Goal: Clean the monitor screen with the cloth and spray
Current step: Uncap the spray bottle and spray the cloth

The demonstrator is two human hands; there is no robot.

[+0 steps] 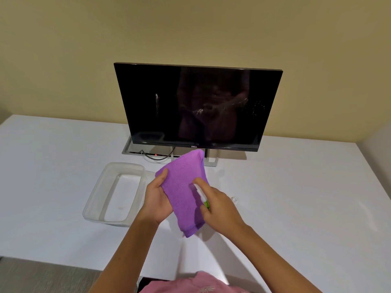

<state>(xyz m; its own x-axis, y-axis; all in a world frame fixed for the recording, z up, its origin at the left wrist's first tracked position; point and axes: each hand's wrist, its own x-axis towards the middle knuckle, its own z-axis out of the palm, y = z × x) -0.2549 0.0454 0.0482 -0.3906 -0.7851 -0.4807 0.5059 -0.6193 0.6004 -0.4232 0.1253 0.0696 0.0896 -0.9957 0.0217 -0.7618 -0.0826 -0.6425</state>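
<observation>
A black monitor (196, 106) stands at the back of the white table, its dark screen flecked with small droplets and smears. My left hand (157, 199) grips a folded purple cloth (182, 187) from below, thumb over its upper left edge, holding it up in front of the monitor's base. My right hand (220, 208) holds a small spray bottle (202, 195) with a white top and green body, its nozzle aimed at the cloth from close by, index finger lying along the top.
A clear plastic container (101, 199) sits on the white table (296, 197) left of my hands. The monitor stand (211, 161) and a dark cable (156, 157) lie behind the cloth. A small clear cap (233, 199) rests right of my right hand. The wall is close behind.
</observation>
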